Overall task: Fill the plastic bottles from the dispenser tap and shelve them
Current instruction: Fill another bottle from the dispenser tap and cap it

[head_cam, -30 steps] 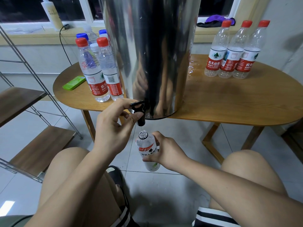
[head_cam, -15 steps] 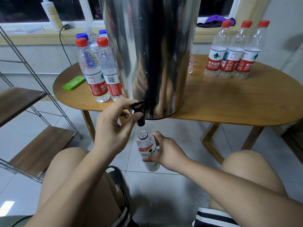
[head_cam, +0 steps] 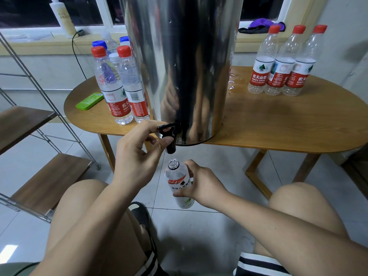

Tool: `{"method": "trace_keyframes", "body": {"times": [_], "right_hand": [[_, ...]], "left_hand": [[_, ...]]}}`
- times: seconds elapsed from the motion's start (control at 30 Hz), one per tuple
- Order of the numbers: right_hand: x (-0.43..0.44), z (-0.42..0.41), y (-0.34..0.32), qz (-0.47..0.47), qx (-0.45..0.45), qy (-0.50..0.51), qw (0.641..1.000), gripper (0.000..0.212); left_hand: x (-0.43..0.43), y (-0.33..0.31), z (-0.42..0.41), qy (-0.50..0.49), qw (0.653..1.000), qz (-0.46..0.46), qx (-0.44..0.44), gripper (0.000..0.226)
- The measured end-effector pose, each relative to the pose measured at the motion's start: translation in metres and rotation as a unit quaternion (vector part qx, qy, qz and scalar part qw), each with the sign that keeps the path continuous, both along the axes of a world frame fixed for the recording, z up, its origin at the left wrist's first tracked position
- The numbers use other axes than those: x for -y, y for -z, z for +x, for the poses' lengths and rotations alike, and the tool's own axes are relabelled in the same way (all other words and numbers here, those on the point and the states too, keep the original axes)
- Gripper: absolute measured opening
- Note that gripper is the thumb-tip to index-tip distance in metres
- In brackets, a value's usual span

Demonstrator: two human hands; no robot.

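Pinches the black plastic tap (head_cam: pixel 169 136) at the foot of the tall polished steel dispenser (head_cam: pixel 183 56) between thumb and forefinger of the left hand (head_cam: pixel 137 156). Grips the clear uncapped plastic bottle (head_cam: pixel 179 186), red-and-white labelled, round its middle with the right hand (head_cam: pixel 201 184). Holds it near-upright directly below the left hand, mouth just under the spout, apart from it. Cannot tell the fill level behind the label. Probably goes next to the wooden shelf rack (head_cam: pixel 45 182), out beyond the left hand.

dim indoor light | steel dispenser (head_cam: pixel 183 62) glare | wide-angle edge bending
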State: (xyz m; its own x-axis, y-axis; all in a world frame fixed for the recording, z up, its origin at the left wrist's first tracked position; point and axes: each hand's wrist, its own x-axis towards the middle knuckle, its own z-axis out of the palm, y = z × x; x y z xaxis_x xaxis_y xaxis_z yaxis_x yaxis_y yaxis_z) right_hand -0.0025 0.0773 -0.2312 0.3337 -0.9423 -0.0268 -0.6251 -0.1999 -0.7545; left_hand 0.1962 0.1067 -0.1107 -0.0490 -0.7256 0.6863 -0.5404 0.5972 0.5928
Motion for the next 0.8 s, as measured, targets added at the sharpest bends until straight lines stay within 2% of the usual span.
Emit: {"method": "trace_keyframes", "body": {"times": [0.8], "right_hand": [[0.0011,0.0007,0.0019,-0.001,0.002,0.001,1.000,0.073]], "left_hand": [[0.0000,0.0018,0.0009,0.001,1.000,0.002,0.000,0.018]]}}
